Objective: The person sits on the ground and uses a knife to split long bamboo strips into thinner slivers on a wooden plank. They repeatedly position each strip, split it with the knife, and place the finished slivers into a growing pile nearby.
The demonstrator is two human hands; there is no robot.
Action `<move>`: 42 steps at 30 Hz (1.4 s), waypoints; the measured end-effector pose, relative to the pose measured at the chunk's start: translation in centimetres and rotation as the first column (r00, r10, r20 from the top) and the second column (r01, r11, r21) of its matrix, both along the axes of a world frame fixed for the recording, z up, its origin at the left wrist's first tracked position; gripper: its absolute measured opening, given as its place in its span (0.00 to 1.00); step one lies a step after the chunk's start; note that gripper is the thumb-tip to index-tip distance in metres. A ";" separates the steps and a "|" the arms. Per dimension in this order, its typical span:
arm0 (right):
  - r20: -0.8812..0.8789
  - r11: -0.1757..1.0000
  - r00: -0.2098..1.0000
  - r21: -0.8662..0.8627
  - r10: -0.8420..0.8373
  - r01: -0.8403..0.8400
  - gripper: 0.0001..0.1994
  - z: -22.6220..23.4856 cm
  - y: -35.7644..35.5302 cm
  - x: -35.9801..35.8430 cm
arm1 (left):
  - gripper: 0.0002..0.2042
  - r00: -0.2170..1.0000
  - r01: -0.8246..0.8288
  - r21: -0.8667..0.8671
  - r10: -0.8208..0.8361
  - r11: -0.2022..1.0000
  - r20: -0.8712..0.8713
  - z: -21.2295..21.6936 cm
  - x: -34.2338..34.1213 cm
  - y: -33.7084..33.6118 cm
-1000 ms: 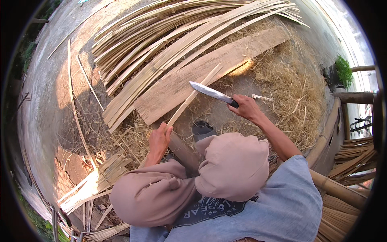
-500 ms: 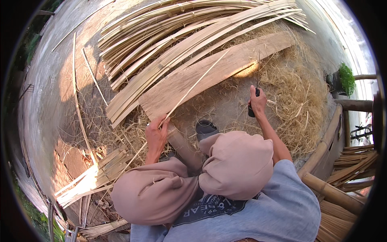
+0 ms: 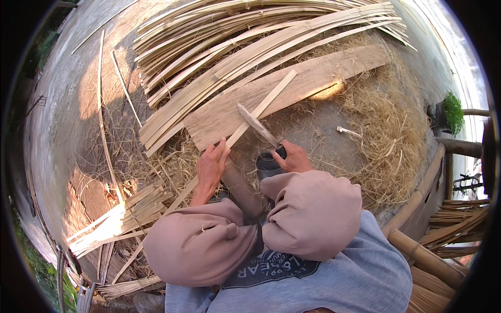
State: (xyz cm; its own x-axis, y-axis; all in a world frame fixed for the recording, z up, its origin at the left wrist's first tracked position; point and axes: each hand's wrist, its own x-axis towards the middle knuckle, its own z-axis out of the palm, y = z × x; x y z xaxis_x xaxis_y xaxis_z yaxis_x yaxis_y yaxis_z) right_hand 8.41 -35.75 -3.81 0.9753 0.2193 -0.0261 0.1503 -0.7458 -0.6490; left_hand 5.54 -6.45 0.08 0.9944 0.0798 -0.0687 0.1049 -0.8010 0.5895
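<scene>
Between the fingers of my left hand (image 3: 211, 166) is a long pale bamboo strip (image 3: 279, 89). The strip runs slantwise from beside my left leg up across a flat wooden board (image 3: 214, 122). My right hand (image 3: 293, 158) is closed around the black handle of a knife (image 3: 257, 124). Its blade points up and left and crosses the strip just beyond my left hand; whether the edge is cutting into it I cannot tell. The board lies slanted on the ground in front of my knees.
A big bundle of bamboo strips (image 3: 209, 57) lies beyond the board. More strips (image 3: 128, 216) are piled at the left. Curled shavings (image 3: 383, 151) heap up on the right, near bamboo poles (image 3: 425, 255) and a green potted plant (image 3: 453, 113).
My right hand has swung the knife from the right in to the bamboo strip. In my left hand the strip has turned, showing its broad face now.
</scene>
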 end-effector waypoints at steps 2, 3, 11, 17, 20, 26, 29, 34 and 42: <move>-0.006 0.985 0.991 -0.108 0.132 -0.132 0.22 0.5 0.4 -0.7 | 0.19 1.000 0.015 0.039 -0.014 0.999 -0.002 0.1 -0.3 0.8; -0.017 0.963 0.980 -0.187 0.196 -0.196 0.22 1.1 -0.1 -0.5 | 0.19 1.000 0.020 0.052 -0.020 0.998 0.006 0.3 -0.2 1.0; -0.011 0.988 1.000 -0.153 -0.018 0.016 0.23 2.0 -4.3 5.4 | 0.18 0.998 0.038 0.021 -0.039 0.999 0.040 -0.5 -0.5 1.1; -0.054 0.961 0.984 -0.228 -0.172 0.155 0.22 2.4 -7.4 8.2 | 0.19 0.997 0.069 -0.013 -0.069 0.998 -0.038 -1.0 0.7 0.2; -0.034 0.962 0.990 -0.243 -0.135 0.123 0.23 1.4 -6.0 8.7 | 0.19 0.998 0.058 -0.012 -0.057 0.998 0.024 -0.8 -0.5 1.5; 0.029 0.923 0.969 -0.298 -0.246 0.244 0.26 1.1 -8.7 11.5 | 0.17 0.992 0.030 -0.058 -0.037 0.998 -0.120 0.3 -0.3 1.3; 0.045 0.892 0.966 -0.374 -0.256 0.254 0.27 1.9 -7.4 11.3 | 0.14 0.983 0.062 -0.041 -0.068 0.997 -0.172 2.3 0.3 3.3; 0.324 0.963 0.934 -0.166 -0.152 0.214 0.33 1.7 -2.6 12.5 | 0.17 0.849 0.212 0.007 -0.181 0.977 -0.496 14.3 4.3 4.5; 0.103 0.875 0.871 -0.129 0.481 -0.467 0.22 3.9 8.0 13.6 | 0.17 0.915 0.196 0.179 -0.114 0.964 -0.388 21.8 2.3 6.4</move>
